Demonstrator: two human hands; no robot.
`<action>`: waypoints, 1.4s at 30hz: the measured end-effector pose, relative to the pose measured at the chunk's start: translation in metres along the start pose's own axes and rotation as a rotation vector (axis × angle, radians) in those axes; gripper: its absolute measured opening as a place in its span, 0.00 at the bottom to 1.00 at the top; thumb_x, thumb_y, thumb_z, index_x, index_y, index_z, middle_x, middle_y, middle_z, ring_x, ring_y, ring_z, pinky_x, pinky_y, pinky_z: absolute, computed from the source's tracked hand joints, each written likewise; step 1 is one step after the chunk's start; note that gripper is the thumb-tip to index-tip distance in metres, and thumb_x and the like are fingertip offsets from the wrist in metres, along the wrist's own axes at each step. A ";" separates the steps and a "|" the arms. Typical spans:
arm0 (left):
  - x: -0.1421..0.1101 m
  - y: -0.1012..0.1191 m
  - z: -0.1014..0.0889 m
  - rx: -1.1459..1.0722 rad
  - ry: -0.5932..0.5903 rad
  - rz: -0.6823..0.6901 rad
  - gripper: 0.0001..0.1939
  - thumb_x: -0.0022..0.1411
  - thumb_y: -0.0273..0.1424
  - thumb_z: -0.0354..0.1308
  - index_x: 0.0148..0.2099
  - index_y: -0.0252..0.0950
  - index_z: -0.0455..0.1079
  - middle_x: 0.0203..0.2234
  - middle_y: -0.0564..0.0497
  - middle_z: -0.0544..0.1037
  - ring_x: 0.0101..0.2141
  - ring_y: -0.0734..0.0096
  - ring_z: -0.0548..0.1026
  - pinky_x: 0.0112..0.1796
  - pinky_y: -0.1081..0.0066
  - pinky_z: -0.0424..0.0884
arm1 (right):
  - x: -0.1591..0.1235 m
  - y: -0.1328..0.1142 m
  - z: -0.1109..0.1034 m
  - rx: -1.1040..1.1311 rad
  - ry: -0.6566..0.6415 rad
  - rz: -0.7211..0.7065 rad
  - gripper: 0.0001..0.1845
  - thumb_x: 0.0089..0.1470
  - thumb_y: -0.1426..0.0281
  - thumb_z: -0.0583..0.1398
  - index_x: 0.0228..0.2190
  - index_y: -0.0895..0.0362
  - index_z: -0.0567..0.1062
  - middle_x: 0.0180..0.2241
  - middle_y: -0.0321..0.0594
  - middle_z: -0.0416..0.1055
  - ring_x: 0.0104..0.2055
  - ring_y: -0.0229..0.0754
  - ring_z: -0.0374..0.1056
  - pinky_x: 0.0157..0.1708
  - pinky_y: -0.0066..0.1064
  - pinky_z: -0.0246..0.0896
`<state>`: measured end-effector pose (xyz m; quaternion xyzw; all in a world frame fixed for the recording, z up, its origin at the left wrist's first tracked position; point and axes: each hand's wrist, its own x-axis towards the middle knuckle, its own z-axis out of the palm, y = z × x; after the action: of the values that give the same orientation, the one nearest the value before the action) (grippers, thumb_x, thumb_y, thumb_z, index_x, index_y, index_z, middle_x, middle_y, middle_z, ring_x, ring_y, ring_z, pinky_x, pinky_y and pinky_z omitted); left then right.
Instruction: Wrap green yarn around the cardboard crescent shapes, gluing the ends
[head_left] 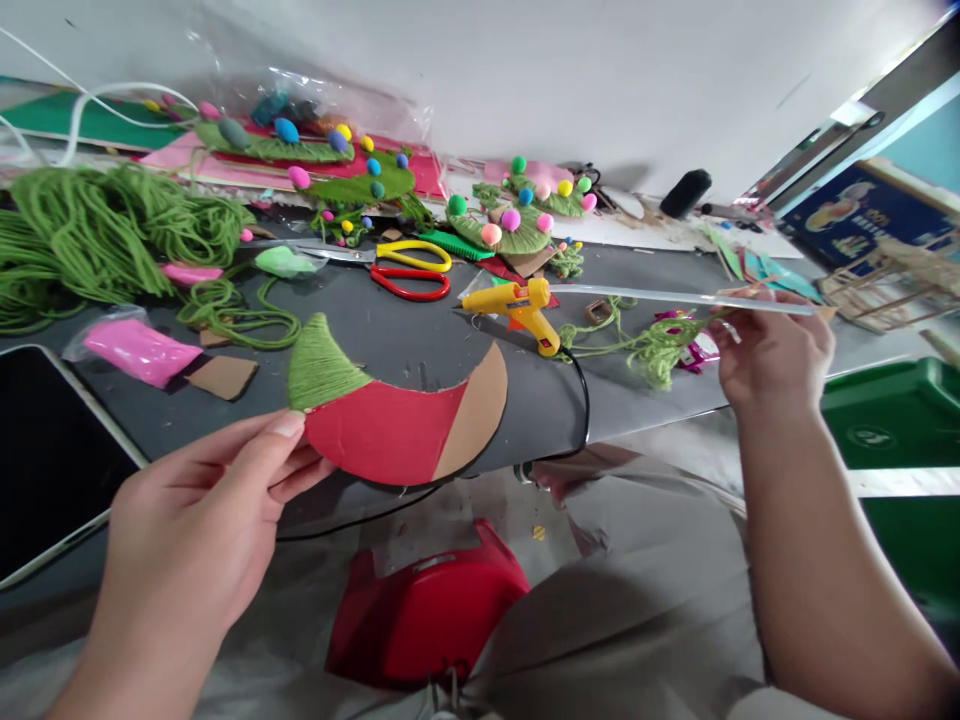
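Observation:
My left hand pinches the left edge of a crescent-shaped cardboard piece between thumb and fingers. Its left tip is wound with green yarn, the middle is red, and the right tip is bare brown cardboard. At the right, my right hand has its fingers closed at the end of a loose bundle of green yarn; the fingertips are partly unclear. A long clear glue stick runs from the back of a yellow glue gun across the right hand. The gun lies on the table.
Red-and-yellow-handled scissors, green yarn skeins, a pink packet and a tablet lie on the table. Green pieces with coloured balls stand behind. A black cord hangs over the front edge, above a red stool.

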<state>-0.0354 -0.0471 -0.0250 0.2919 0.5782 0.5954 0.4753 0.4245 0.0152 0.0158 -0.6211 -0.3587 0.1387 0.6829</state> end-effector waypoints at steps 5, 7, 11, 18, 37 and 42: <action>0.003 0.000 0.001 0.002 -0.001 -0.010 0.06 0.54 0.29 0.71 0.36 0.38 0.81 0.33 0.51 0.85 0.31 0.64 0.83 0.39 0.62 0.84 | -0.014 -0.008 0.010 -0.074 -0.210 0.064 0.13 0.41 0.72 0.64 0.31 0.53 0.68 0.25 0.34 0.65 0.28 0.38 0.66 0.32 0.32 0.62; 0.003 -0.001 0.002 0.008 0.002 -0.009 0.06 0.53 0.29 0.71 0.36 0.39 0.81 0.33 0.51 0.85 0.31 0.65 0.83 0.39 0.63 0.84 | -0.021 -0.010 0.014 -0.097 -0.285 0.085 0.10 0.44 0.70 0.65 0.30 0.53 0.70 0.24 0.34 0.65 0.29 0.39 0.66 0.33 0.34 0.62; 0.002 -0.001 0.001 0.015 -0.003 -0.008 0.06 0.54 0.29 0.71 0.36 0.39 0.81 0.32 0.52 0.85 0.31 0.64 0.83 0.38 0.63 0.84 | -0.030 -0.013 0.014 -0.174 -0.450 0.131 0.07 0.45 0.69 0.66 0.28 0.55 0.74 0.32 0.41 0.72 0.34 0.41 0.70 0.39 0.36 0.64; 0.000 -0.002 0.000 0.017 -0.007 0.007 0.06 0.54 0.29 0.71 0.36 0.39 0.81 0.32 0.53 0.85 0.29 0.67 0.82 0.37 0.64 0.84 | -0.023 -0.008 0.000 -0.413 -0.392 0.118 0.09 0.48 0.66 0.63 0.21 0.55 0.71 0.20 0.35 0.64 0.24 0.38 0.61 0.30 0.35 0.58; 0.003 -0.008 0.001 0.017 0.016 0.062 0.06 0.54 0.27 0.71 0.36 0.38 0.81 0.30 0.52 0.85 0.29 0.64 0.84 0.34 0.63 0.85 | -0.026 0.002 -0.016 -0.626 -0.534 0.049 0.23 0.33 0.71 0.74 0.37 0.55 0.82 0.34 0.40 0.78 0.30 0.41 0.69 0.30 0.34 0.65; 0.004 -0.006 0.002 0.006 0.015 0.042 0.06 0.54 0.27 0.71 0.36 0.36 0.81 0.31 0.50 0.85 0.29 0.64 0.83 0.35 0.65 0.85 | -0.007 0.008 -0.011 -0.320 0.055 -0.173 0.12 0.57 0.75 0.54 0.41 0.54 0.75 0.39 0.40 0.73 0.29 0.33 0.68 0.30 0.30 0.66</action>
<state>-0.0340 -0.0437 -0.0314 0.3010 0.5774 0.6055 0.4574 0.4293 0.0042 0.0066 -0.6923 -0.4094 0.0033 0.5942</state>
